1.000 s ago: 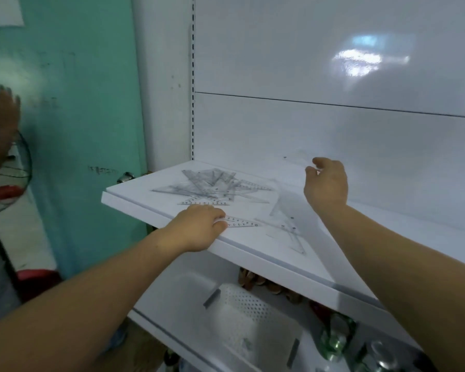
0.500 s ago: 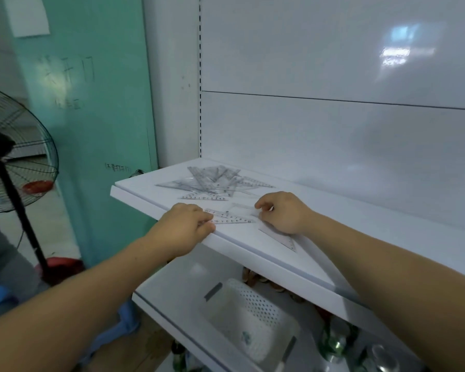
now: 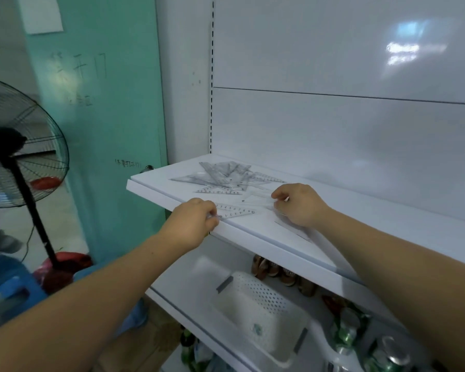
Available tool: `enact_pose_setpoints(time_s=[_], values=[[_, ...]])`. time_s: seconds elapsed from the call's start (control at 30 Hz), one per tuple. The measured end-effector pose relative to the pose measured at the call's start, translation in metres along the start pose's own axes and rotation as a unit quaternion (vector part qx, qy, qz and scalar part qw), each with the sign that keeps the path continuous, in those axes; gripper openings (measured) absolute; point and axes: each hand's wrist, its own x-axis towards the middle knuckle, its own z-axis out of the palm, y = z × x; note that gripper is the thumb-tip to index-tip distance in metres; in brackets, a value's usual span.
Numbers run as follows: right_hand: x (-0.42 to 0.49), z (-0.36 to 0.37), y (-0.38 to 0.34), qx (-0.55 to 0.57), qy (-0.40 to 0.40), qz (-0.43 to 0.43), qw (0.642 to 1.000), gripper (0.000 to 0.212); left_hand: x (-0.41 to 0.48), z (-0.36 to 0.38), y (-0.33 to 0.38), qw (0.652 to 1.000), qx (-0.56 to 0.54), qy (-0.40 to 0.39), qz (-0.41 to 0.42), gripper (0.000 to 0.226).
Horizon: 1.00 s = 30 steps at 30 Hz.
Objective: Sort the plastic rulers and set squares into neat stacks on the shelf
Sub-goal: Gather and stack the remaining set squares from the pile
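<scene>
— At the far left, what stands by the green wall?
— A pedestal fan.
— And on the white shelf?
— The left hand curls its fingers round the corner of a numbered set square at the front edge. Behind it lies a loose pile of clear rulers and set squares. The right hand has bent fingers on another clear set square; pinching or only pressing, I cannot tell.

HEAD VIEW: A single wide-angle camera worn on the person's head looks forward and down, close over the front edge of the white shelf. Both forearms enter from the bottom corners. The frame also takes in a standing fan (far left) and a basket below.
</scene>
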Motion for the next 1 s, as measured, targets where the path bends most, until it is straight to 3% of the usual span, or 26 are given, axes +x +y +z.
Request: enact_pose_setpoints(time_s=[0.17, 0.37, 0.6, 0.73, 0.87, 1.0], values=[[-0.009, -0.007, -0.01, 0.006, 0.069, 0.048, 0.996, 0.033, 0.011, -0.009, -0.005, 0.996, -0.086, 0.006, -0.022, 0.027], [-0.027, -0.019, -0.016, -0.029, 0.117, 0.101, 0.987, 0.041, 0.028, -0.014, -0.001, 0.988, -0.149, -0.021, -0.022, 0.051], [-0.066, -0.033, -0.012, -0.065, 0.142, 0.183, 0.971, 0.041, 0.047, -0.009, 0.004, 0.968, -0.221, -0.118, -0.011, 0.075], [-0.089, -0.04, -0.007, -0.082, 0.154, 0.22, 0.96, 0.041, 0.054, -0.009, 0.009, 0.948, -0.295, -0.113, 0.022, 0.064], [-0.104, -0.048, -0.003, -0.089, 0.169, 0.237, 0.952, 0.042, 0.043, -0.011, 0.023, 0.913, -0.406, -0.042, 0.028, 0.042], [-0.118, -0.063, 0.001, -0.089, 0.197, 0.234, 0.948, 0.041, 0.033, -0.016, 0.054, 0.879, -0.474, -0.012, 0.037, 0.039]])
